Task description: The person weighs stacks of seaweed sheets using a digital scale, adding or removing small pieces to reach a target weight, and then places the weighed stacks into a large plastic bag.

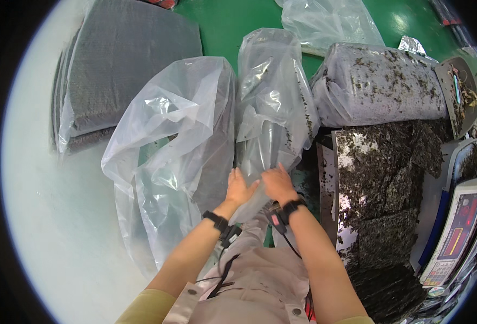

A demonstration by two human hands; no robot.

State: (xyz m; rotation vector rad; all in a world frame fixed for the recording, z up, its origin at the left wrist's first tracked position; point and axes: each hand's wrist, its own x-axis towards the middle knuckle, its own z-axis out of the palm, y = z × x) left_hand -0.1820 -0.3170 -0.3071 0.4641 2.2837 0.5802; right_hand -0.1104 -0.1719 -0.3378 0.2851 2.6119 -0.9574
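Observation:
A clear plastic bag (269, 87) lies lengthwise in front of me, its near end loose and creased between my hands. My left hand (240, 188) rests against the left side of that end, fingers stretched out and thumb apart. On the right side, the curled fingers of my right hand (278, 184) grip the plastic. Dark flakes cling to the bag's right edge. Directly left of it is a larger, loosely crumpled plastic bag (165, 121). Both wrists wear black straps with small devices and cables.
Dark sheets, seemingly seaweed, (388, 194) cover a surface at right, beside a digital scale (455, 231). Behind stand a flake-covered wrapped bundle (384, 85) and a scoop (459, 97). Grey stacked slabs (129, 60) are at far left; another plastic bag (331, 24) lies on the green floor (238, 20).

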